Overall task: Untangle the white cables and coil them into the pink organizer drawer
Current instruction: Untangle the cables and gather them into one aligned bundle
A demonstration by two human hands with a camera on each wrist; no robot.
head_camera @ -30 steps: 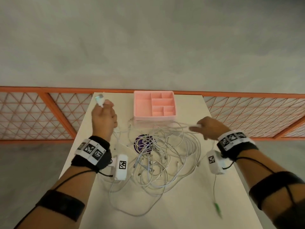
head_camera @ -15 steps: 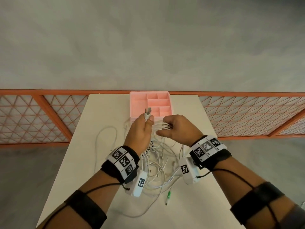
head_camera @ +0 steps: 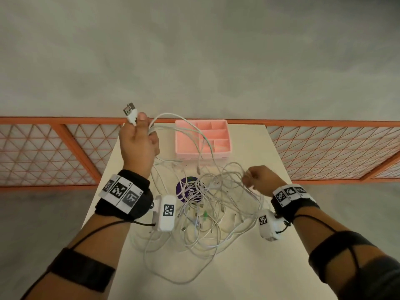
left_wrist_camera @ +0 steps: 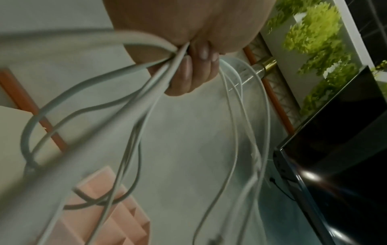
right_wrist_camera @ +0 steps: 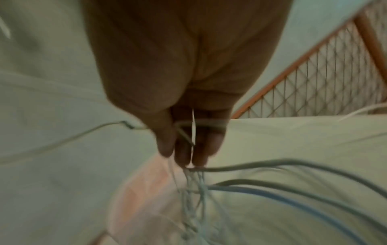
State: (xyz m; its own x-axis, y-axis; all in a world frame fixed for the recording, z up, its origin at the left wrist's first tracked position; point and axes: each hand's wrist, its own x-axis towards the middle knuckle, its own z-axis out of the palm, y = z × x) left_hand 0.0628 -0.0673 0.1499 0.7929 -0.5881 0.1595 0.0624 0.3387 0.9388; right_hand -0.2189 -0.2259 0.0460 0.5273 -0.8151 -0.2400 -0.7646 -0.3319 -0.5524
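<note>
A tangle of white cables (head_camera: 205, 215) lies in the middle of the beige table (head_camera: 249, 267). My left hand (head_camera: 140, 139) is raised at the far left and grips several loops of white cable (left_wrist_camera: 159, 69); a USB plug (head_camera: 129, 110) sticks up past the thumb. Loops hang from that hand over the pink organizer drawer (head_camera: 202, 137), which sits at the table's far edge. My right hand (head_camera: 256, 177) is at the right of the tangle, fingers curled around thin cable strands (right_wrist_camera: 192, 132) that lead down into the pile.
A purple round sticker (head_camera: 187, 189) shows under the cables. An orange mesh railing (head_camera: 65, 152) runs behind the table on both sides. A dark screen (left_wrist_camera: 339, 149) and green plants (left_wrist_camera: 314, 41) appear in the left wrist view.
The hands were together in front of the drawer; now my left hand has risen up and to the left with the plug and loops, and my right hand has pulled away to the right.
</note>
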